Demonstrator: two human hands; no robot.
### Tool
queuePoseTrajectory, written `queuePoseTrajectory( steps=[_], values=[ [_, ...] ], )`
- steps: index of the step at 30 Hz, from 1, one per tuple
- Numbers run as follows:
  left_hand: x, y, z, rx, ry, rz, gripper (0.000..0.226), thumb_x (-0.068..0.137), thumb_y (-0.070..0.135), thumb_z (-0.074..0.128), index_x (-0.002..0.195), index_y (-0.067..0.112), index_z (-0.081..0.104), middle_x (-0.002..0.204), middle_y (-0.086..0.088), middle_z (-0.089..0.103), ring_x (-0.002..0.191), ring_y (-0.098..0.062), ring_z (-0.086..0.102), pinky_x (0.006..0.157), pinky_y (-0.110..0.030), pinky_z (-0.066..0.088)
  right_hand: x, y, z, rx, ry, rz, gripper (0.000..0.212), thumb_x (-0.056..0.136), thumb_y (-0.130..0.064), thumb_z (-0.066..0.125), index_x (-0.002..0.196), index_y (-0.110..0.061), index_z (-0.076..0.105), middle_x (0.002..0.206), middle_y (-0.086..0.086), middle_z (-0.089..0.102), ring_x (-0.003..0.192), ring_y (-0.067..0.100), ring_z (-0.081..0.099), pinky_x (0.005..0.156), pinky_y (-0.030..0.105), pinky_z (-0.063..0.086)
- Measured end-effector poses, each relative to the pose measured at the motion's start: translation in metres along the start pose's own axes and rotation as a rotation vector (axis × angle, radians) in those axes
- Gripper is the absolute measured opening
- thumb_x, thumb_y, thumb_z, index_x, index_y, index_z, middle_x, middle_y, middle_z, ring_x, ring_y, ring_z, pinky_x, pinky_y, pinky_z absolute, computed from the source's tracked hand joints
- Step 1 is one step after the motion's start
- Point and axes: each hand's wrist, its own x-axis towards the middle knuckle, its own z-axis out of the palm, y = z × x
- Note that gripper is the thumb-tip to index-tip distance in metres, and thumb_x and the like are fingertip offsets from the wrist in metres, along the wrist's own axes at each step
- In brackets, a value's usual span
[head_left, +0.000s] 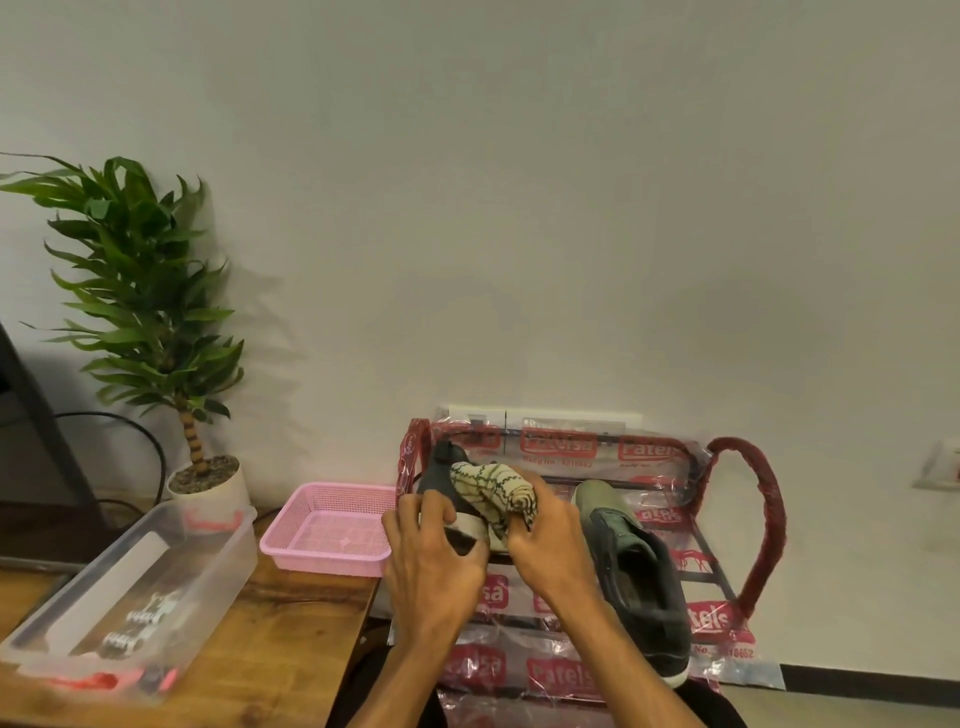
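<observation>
My left hand (434, 561) grips a dark grey shoe (441, 480) by its heel and white sole edge, holding it above a shoe rack. My right hand (545, 540) pinches a bunched cream cloth with dark check lines (491, 488) and presses it against the side of that shoe. A second grey-green shoe (634, 577) lies on the rack to the right, toe pointing away, its opening facing up. Much of the held shoe is hidden behind my hands and the cloth.
The rack (748, 519) is wrapped in clear plastic with red print and stands against a white wall. On a wooden table (291, 639) to the left sit a pink mesh basket (332, 530), a clear plastic box (130, 592) with small items, and a potted plant (150, 322).
</observation>
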Motion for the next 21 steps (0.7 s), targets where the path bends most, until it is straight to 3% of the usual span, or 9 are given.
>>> queuePoseTrajectory(
  steps=[3,7,12,17,21],
  values=[
    [-0.001,-0.002,-0.001,0.014,0.005,0.023,0.066,0.055,0.028,0.089,0.088,0.032,0.032,0.095,0.009,0.037,0.088,-0.005,0.028,0.053,-0.020,0.030,0.004,0.001,-0.001,0.035,0.101,0.080,0.043,0.083,-0.002,0.062,0.119,-0.026,0.061,0.092,-0.019,0.064,0.085,-0.001,0.062,0.069,0.007,0.047],
    [-0.001,-0.004,-0.001,0.015,0.003,0.008,0.064,0.055,0.029,0.091,0.088,0.030,0.036,0.096,0.010,0.034,0.088,-0.008,0.032,0.054,-0.018,0.030,0.008,0.000,-0.001,0.271,0.291,0.248,0.033,0.085,-0.004,0.067,0.107,-0.027,0.063,0.088,-0.021,0.062,0.087,0.001,0.062,0.076,0.021,0.053],
    [-0.001,-0.006,-0.001,0.007,0.008,-0.009,0.062,0.056,0.030,0.090,0.089,0.030,0.037,0.097,0.010,0.035,0.090,-0.010,0.034,0.056,-0.020,0.033,0.008,-0.005,-0.004,0.468,0.210,0.196,0.032,0.081,-0.004,0.073,0.100,-0.028,0.067,0.089,-0.014,0.072,0.085,-0.002,0.067,0.069,0.015,0.054],
    [0.000,-0.007,0.002,0.015,-0.002,-0.008,0.060,0.056,0.028,0.087,0.097,0.026,0.042,0.102,0.007,0.039,0.095,-0.006,0.029,0.058,-0.028,0.040,-0.002,-0.009,0.006,0.240,-0.002,-0.030,0.045,0.073,0.007,0.072,0.106,-0.023,0.070,0.095,-0.014,0.071,0.090,-0.001,0.065,0.071,0.014,0.053],
    [0.001,-0.004,-0.001,-0.013,0.020,-0.009,0.056,0.056,0.022,0.085,0.089,0.026,0.040,0.095,0.008,0.041,0.089,-0.008,0.031,0.055,-0.017,0.028,-0.005,0.000,0.012,0.082,0.019,-0.129,0.041,0.076,0.002,0.073,0.109,-0.024,0.071,0.096,-0.013,0.071,0.088,-0.003,0.064,0.071,0.011,0.051]
  ],
)
